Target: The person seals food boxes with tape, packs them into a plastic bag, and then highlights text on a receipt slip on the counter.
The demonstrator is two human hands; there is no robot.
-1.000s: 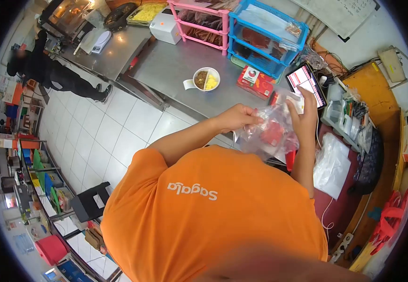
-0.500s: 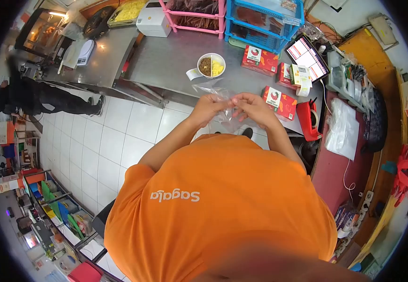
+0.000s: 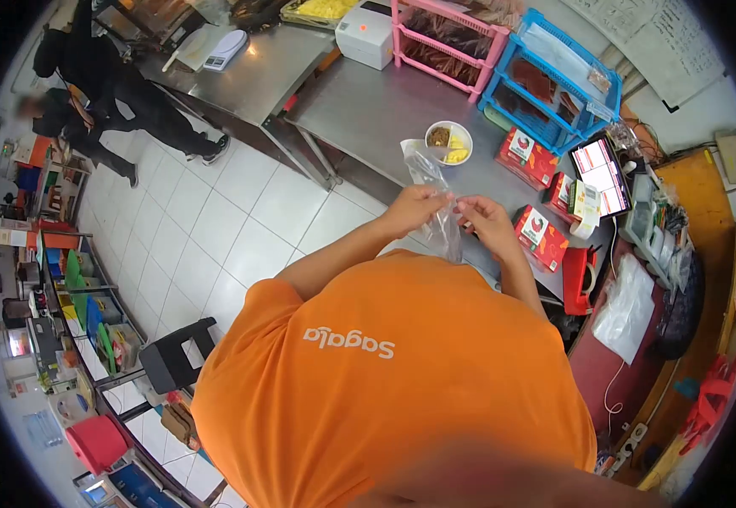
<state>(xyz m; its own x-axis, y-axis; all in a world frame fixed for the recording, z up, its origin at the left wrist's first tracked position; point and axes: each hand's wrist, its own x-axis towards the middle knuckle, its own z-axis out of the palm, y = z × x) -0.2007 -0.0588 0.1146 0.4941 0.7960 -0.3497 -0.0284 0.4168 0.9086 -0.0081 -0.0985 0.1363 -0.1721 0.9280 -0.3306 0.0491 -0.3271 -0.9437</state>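
A clear plastic bag [image 3: 447, 240] hangs between my hands in front of my chest, stretched long and partly crumpled. My left hand [image 3: 415, 212] is closed, pinching the bag between thumb and fingers. Close beside it, my right hand [image 3: 488, 224] has its thumb and fingertips pressed together at the bag's edge. Just beyond the hands, a white paper bowl [image 3: 467, 140] stands on the counter, with brown minced food and yellow pieces inside. The bag's upper end reaches up beside this bowl and overlaps the white strip there.
Red printed boxes [image 3: 540, 237], a tablet [image 3: 601, 176] and a red tape dispenser [image 3: 581, 279] stand to the right. Blue [image 3: 546, 106] and pink [image 3: 440, 68] racks line the back of the metal counter [image 3: 359, 110]. Two people in dark clothes [image 3: 122, 80] are at the far left.
My view has turned, so the counter sits further right. My hands have drawn slightly apart, and the bag now extends longer above and below them. A second person shows at the left.
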